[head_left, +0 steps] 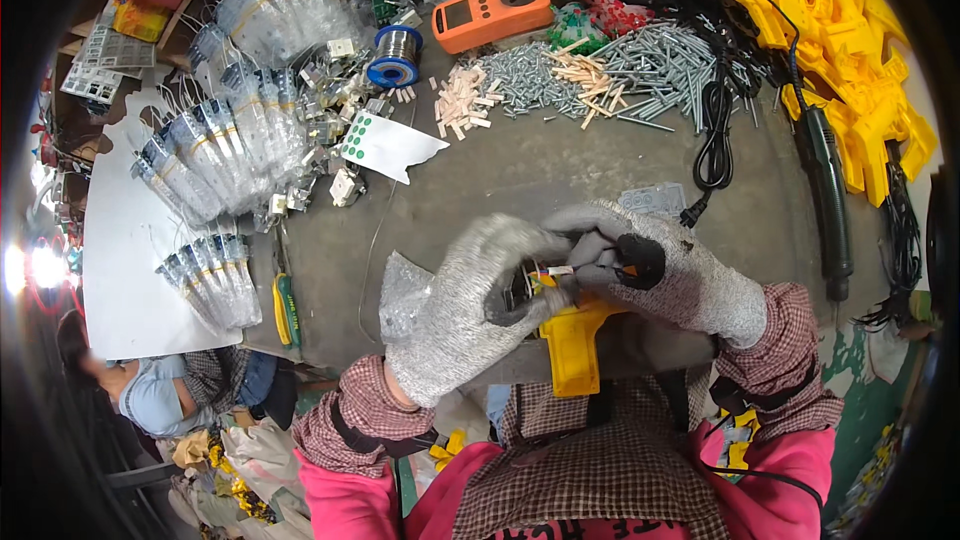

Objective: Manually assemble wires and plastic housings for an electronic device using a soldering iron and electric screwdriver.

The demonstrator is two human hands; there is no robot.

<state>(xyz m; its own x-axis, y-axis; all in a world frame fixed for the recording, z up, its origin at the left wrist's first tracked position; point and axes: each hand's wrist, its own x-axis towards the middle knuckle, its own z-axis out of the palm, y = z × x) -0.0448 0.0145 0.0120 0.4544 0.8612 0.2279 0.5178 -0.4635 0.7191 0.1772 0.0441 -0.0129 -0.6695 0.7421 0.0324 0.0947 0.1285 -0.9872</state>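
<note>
Both hands wear grey knit gloves with dark palms and meet over the near edge of the table. My left hand (468, 302), slightly smeared by motion, is closed around the upper end of a yellow plastic housing (573, 352), whose handle-like part points down toward me. Inside that end, a small pale piece (556, 271) and some dark parts show between the fingers. My right hand (668, 275) has its fingers bent together against the top of the housing; what they pinch is hidden. A clear plastic bag (404, 292) lies beside my left hand.
Behind lie screws (650, 65), pale wooden-looking pieces (465, 102), a solder spool (394, 55) and an orange multimeter (492, 15). Bagged wired parts (210, 150) fill the left. Yellow housings (830, 40), a coiled black cable (714, 140) and a black corded screwdriver (826, 200) are at right.
</note>
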